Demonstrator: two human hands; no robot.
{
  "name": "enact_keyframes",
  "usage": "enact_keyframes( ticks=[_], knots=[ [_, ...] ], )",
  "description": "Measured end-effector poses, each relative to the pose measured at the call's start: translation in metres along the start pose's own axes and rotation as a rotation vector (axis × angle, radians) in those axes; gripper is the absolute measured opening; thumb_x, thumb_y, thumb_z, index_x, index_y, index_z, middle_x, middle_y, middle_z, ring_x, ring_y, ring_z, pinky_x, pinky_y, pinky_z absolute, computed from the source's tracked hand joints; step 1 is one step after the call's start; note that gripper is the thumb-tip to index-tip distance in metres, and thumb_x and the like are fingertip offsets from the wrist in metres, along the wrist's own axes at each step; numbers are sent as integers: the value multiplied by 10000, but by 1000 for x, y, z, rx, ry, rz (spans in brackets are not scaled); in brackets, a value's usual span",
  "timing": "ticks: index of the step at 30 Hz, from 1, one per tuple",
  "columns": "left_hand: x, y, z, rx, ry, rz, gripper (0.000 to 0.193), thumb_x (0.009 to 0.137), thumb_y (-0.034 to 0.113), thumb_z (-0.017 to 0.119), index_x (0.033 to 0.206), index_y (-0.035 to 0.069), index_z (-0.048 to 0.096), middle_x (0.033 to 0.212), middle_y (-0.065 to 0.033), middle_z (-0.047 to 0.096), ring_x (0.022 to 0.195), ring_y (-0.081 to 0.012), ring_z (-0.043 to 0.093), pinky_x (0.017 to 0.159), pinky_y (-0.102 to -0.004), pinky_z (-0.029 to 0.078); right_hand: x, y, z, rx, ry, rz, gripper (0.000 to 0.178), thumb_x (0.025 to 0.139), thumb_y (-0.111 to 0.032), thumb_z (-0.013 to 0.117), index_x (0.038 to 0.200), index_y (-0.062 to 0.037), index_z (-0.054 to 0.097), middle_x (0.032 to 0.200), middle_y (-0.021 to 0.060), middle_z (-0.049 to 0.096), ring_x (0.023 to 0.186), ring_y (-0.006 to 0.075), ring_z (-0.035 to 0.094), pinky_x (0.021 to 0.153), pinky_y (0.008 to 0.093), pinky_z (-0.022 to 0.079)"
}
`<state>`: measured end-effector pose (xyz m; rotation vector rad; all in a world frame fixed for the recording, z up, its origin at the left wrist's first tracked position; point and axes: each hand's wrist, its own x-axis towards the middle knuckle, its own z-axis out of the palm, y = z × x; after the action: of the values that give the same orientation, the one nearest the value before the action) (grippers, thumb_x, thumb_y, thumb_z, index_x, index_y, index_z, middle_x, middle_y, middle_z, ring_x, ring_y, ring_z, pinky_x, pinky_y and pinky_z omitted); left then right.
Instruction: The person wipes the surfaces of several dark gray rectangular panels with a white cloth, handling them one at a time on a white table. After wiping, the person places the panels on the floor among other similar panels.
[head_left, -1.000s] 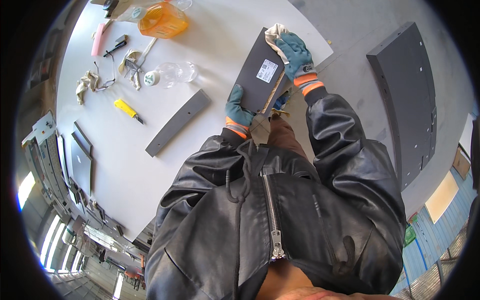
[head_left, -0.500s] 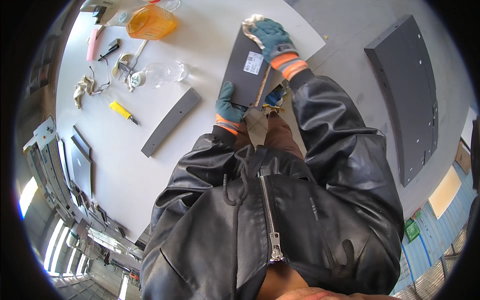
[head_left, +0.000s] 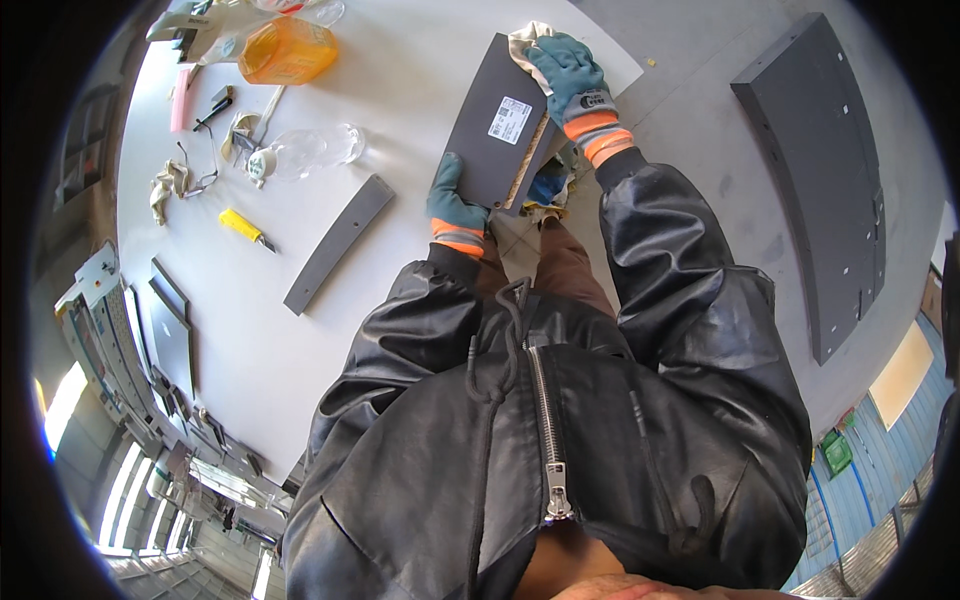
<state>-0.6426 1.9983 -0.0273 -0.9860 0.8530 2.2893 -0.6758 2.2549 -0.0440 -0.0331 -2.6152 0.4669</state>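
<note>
A dark grey panel with a white label lies at the front edge of the light table, one raw particleboard edge showing. My left hand, in a teal glove with an orange cuff, grips the panel's near left corner, thumb on top and the other fingers hidden beneath. At the far right corner my right hand, gloved alike, is closed on a whitish cloth pressed against the panel's edge. Left of the panel lies a narrow curved grey strip with small holes.
Left on the table are a yellow utility knife, a clear plastic bottle, an orange-filled bottle, crumpled gloves and stacked dark panels. A large dark panel stands at the right.
My right hand and the cloth have shifted slightly right and toward me along the panel's far right edge. My left hand keeps its hold on the near corner.
</note>
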Motion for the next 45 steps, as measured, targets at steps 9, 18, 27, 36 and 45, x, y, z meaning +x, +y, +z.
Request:
enact_keyframes(
  ticks=[9,18,27,36,45],
  knots=[
    [2,-3,1,-34,-40,19,342,949,183,715,1227,-11,665,1193,-127,694,1069,-287,668,979,-424,549,-10,-70,-30,536,-191,87,307,959,-121,565,1229,-94,708,1290,119,675,1256,307,597,1127,394,427],
    [11,-6,-4,65,-59,36,382,975,253,690,1282,32,632,1246,-118,668,1158,-304,628,1027,-461,515,-7,14,-21,73,-66,55,386,914,-101,567,1286,-107,670,1336,141,634,1234,359,591,1083,424,473],
    [12,-6,-7,-81,-53,37,339,947,219,718,1202,0,680,1153,-115,714,1024,-286,678,944,-408,559,-117,-142,-45,326,-166,59,452,859,-46,624,1309,-74,647,1381,133,594,1307,353,548,1118,446,433],
    [3,-4,1,26,-72,41,395,934,259,727,1222,-4,670,1173,-126,708,1026,-309,675,971,-429,545,-133,-156,-83,642,-264,53,361,910,-110,662,1268,-81,700,1274,112,676,1221,294,628,1069,398,490],
    [-17,-40,31,-284,-125,-93,631,926,535,685,1341,70,586,1334,-142,628,1191,-357,612,1066,-562,497,-109,-75,-126,1206,-108,1109,322,1005,-124,619,1314,-41,649,948,24,685,700,79,605,600,246,505]
  ],
)
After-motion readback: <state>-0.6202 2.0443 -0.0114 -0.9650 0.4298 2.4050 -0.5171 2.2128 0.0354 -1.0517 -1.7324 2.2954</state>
